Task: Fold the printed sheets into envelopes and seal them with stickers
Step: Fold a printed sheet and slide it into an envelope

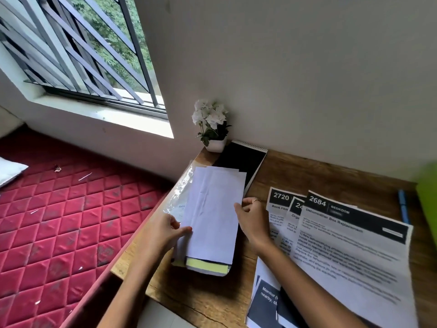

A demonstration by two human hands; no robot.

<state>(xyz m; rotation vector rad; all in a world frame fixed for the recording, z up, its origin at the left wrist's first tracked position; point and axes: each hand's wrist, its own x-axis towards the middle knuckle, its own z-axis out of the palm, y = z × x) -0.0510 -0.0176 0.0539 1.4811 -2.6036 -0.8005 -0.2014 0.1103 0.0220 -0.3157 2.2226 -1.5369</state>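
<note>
Your left hand pinches the left long edge of the top envelope, thumb on its face and fingers tucked underneath. Your right hand touches the opposite long edge, fingers loosely curled along it; whether it truly grips or only steadies the edge is hard to tell. So the envelope lies between your two hands, equally near to both.

It sits on a pile of envelopes at the left end of the worktop, with a yellow strip showing at the pile's near end and a clear plastic wrapper just to its left. Its long axis runs away from you, leaning a little to the right, toward the black notebook and the flower pot in the corner.

The printed sheets lie fanned out to your right, just beside your right wrist, headed 2720 and 2684. They are flat and not yet folded, so the task looks to be at its beginning.

The coming move turns on that sideways relation: the envelope must travel right, or a sheet left. Your right hand is the nearer one to the sheets, while your left already has the envelope. Lifting by one long edge may let the paper sag or drag the envelope below along with it.
</note>
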